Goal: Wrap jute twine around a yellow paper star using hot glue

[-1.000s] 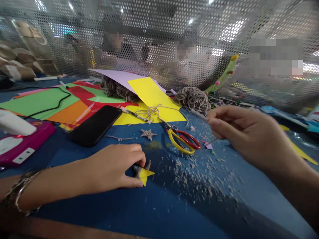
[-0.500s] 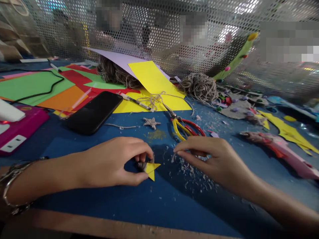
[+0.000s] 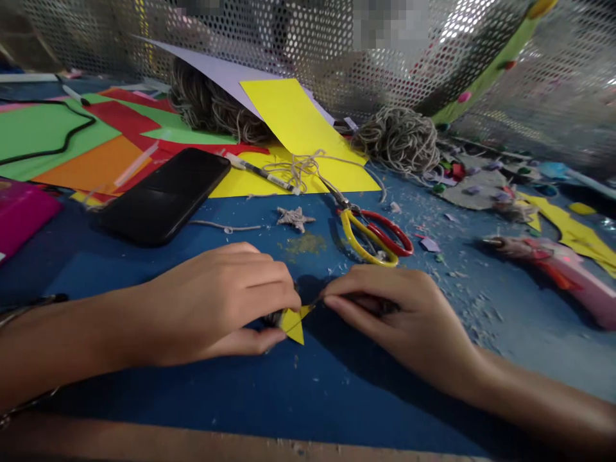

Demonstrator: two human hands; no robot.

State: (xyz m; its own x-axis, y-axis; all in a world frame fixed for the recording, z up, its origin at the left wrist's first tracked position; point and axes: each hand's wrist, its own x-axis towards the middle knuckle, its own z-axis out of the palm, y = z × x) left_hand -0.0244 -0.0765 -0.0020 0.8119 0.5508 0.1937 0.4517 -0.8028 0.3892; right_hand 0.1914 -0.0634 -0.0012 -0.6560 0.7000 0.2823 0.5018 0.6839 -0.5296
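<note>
A yellow paper star (image 3: 294, 326) is pinched in my left hand (image 3: 235, 308), low over the blue tabletop. Grey string covers part of the star; its left side is hidden behind my fingers. My right hand (image 3: 394, 314) pinches a thin string (image 3: 315, 303) that runs from the star's right side. Just beyond my hands lies a small star wrapped in grey string (image 3: 295, 219). Scissors (image 3: 368, 228) with one yellow and one red handle rest on the table behind my right hand.
A black phone (image 3: 166, 196) and a marker (image 3: 262, 173) lie at the back left, near coloured paper sheets (image 3: 81, 160). Grey yarn (image 3: 399, 141) is heaped behind the scissors. On the right sits a pink glue gun (image 3: 558, 273). A perforated metal screen (image 3: 317, 38) closes off the back.
The view has shifted, with things at the back sitting higher. My right hand has come closer to the star, and the string now stretches between star and fingers.
</note>
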